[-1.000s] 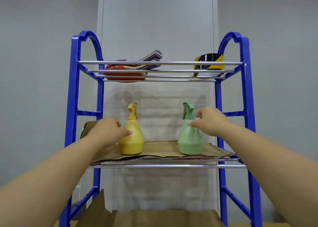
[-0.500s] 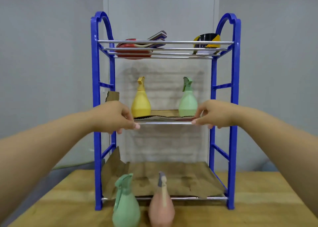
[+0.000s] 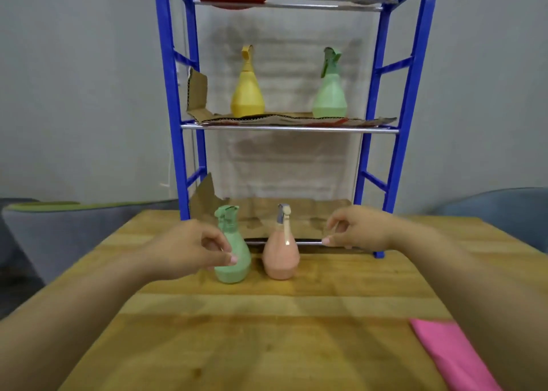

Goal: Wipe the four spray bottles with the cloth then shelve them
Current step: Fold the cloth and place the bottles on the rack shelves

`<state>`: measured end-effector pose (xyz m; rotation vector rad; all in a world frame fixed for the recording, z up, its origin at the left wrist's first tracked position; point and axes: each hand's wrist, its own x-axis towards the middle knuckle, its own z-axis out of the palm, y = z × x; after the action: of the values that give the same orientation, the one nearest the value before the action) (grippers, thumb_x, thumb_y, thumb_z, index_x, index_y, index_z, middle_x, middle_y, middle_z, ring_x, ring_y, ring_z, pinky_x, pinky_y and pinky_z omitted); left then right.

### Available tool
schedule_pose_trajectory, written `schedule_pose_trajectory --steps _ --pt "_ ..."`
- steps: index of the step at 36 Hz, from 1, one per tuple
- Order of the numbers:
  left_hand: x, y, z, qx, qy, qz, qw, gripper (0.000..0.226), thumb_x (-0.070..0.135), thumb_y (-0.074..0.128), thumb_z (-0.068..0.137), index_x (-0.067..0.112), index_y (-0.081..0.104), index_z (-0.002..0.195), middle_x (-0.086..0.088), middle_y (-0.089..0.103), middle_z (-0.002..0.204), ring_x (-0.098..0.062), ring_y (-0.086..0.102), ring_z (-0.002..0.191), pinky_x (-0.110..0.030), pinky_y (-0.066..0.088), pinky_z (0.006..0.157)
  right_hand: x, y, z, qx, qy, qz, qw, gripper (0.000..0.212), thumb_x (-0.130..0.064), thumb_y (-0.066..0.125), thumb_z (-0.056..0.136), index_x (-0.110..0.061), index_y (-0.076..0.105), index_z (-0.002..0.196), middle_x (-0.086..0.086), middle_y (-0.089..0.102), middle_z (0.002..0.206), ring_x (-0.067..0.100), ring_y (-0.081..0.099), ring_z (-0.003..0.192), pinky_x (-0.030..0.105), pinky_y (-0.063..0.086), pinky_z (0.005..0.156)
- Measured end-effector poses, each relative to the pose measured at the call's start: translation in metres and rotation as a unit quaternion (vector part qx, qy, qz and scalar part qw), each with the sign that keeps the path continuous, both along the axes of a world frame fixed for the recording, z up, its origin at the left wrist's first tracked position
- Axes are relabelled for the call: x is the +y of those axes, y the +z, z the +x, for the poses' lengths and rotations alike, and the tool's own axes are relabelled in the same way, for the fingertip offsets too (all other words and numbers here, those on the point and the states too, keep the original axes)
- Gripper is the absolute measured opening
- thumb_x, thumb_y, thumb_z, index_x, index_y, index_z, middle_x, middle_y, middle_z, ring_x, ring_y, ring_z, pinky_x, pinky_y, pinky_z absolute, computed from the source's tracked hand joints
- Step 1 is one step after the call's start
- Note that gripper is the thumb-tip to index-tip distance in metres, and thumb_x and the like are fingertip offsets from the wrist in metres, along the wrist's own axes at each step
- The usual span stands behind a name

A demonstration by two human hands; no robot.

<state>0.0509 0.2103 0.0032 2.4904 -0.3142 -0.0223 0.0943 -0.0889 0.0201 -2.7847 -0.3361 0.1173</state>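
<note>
Four bottles: yellow and green on rack mid shelf; green, pink on table; left hand, right hand loosely curled, empty.

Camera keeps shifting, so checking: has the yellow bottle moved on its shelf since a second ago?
No. The yellow bottle stands on the cardboard left of the light green bottle, as before.

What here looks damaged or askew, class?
The cardboard liner on the bottom shelf has a torn, ragged left edge that sticks up. The middle shelf's cardboard liner also curls up at its left end rather than lying flat. All four bottles stand upright.
</note>
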Motion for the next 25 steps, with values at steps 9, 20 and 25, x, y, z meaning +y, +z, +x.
schedule_pose_trajectory --steps 9,20,25 --pt "0.016 -0.085 0.018 -0.020 0.098 -0.041 0.994 0.027 0.043 0.074 0.076 0.027 0.067 0.096 0.013 0.066 0.091 -0.002 0.060 0.077 -0.018 0.042 0.062 0.030 -0.079 0.013 0.011 -0.047 0.103 0.993 0.049 -0.042 0.073 0.080 -0.019 0.056 0.120 -0.010 0.061 0.093 0.013 0.060 0.091 0.026 0.048 0.078" --pt "0.005 -0.124 0.063 -0.047 0.200 -0.151 0.967 0.072 0.041 0.075 0.076 0.018 0.043 0.137 -0.005 0.045 0.139 -0.022 0.049 0.121 -0.037 0.044 0.095 0.049 -0.123 0.057 -0.041 -0.126 0.228 0.965 0.080 -0.033 0.079 0.075 -0.015 0.037 0.141 0.004 0.049 0.139 0.023 0.050 0.123 0.033 0.043 0.097" --pt "-0.010 -0.129 0.081 -0.053 0.203 -0.190 0.959 0.076 0.050 0.078 0.066 0.023 0.046 0.130 0.000 0.047 0.130 -0.019 0.050 0.115 -0.036 0.045 0.093 0.056 -0.124 0.067 -0.051 -0.060 0.284 0.955 0.085 -0.016 0.077 0.076 -0.017 0.029 0.146 -0.001 0.040 0.147 0.016 0.042 0.131 0.029 0.037 0.104"
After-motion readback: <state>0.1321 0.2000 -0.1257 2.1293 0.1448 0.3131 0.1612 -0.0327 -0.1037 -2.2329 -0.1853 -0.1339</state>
